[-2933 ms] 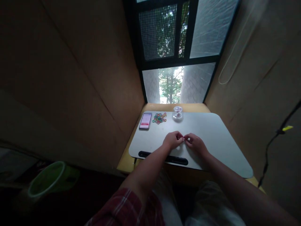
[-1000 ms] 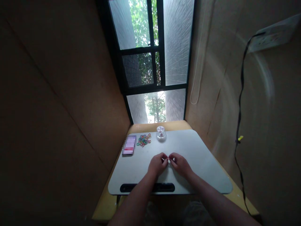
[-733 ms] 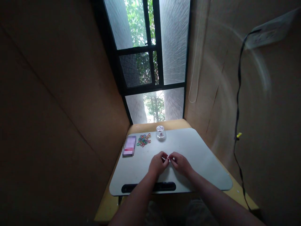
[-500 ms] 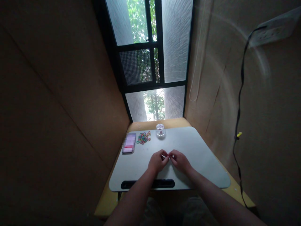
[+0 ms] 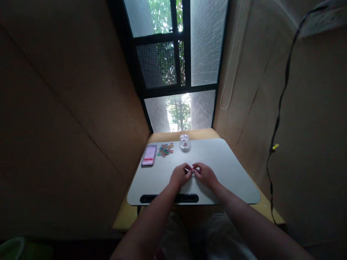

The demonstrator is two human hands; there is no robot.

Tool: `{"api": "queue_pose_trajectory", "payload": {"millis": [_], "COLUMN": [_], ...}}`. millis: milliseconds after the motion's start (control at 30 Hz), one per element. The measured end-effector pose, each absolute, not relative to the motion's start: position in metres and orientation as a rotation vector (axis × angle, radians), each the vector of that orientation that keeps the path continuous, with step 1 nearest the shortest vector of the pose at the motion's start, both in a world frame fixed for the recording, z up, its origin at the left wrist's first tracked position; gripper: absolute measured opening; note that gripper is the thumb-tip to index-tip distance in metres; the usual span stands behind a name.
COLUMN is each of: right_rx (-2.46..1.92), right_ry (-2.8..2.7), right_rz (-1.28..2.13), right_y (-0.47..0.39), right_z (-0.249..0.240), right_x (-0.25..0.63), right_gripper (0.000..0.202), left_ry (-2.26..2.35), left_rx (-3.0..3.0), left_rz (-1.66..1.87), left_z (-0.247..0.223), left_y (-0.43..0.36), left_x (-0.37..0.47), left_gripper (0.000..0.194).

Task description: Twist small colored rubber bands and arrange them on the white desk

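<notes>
Over the middle of the white lap desk (image 5: 233, 187), my left hand (image 5: 181, 174) and my right hand (image 5: 205, 174) meet fingertip to fingertip. Both are closed in a pinch around a tiny reddish piece (image 5: 193, 168); its exact kind is too small to make out. Beyond them, to the left, lies a loose pile of small multicoloured rings (image 5: 165, 150), like little elastic bands. A clear, rounded container with a lid (image 5: 184, 143) stands at the desk's far side, a little behind my hands.
A phone with a blurred screen (image 5: 149, 156) lies at the desk's left edge. Along the near edge runs a black slot (image 5: 187, 198). The desk rests on a yellowish table (image 5: 121, 219) between two walls and a window (image 5: 179, 112). A black cable (image 5: 279, 104) hangs on the right.
My view has tilted down slightly, so the desk sits higher and a green rim shows at lower left. My hands stay together, fingertips still pinching.
</notes>
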State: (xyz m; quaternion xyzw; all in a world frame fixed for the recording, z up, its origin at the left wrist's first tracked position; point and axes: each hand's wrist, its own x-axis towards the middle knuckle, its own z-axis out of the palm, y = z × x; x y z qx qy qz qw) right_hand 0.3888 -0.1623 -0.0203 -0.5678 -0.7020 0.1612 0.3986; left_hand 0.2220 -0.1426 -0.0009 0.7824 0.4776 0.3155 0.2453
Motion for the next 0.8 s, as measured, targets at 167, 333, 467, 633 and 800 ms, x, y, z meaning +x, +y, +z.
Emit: {"api": "queue_pose_trajectory", "payload": {"millis": [167, 333, 467, 633, 800], "right_rx": [-1.46, -1.511, -1.541, -1.559, -1.584], "right_ry": [-1.824, -1.874, -1.89, -1.907, -1.909], "right_rz": [0.345, 0.281, 0.246, 0.221, 0.217], "right_y": [-0.1599, -0.1618, -0.1633, -0.1625, -0.1611], "right_z": [-0.0212, -0.0173, -0.0155, -0.0149, -0.0151], "right_x": [0.3888, 0.3883, 0.3877, 0.3876, 0.3882], "right_gripper": [0.023, 0.017, 0.013, 0.014, 0.016], "left_ry": [1.328, 1.327, 1.342, 1.333, 1.313], "left_rx": [2.144, 2.175, 2.211, 2.195, 2.15], "left_rz": [0.845, 0.835, 0.839, 0.862, 0.871], "left_z": [-0.0049, -0.0065, -0.0062, -0.0062, -0.0047], "left_y": [-0.1409, -0.1395, -0.1393, -0.1392, -0.1399], "left_x": [0.2227, 0.2227, 0.2218, 0.2226, 0.2254], "left_gripper": [0.012, 0.012, 0.012, 0.013, 0.02]}}
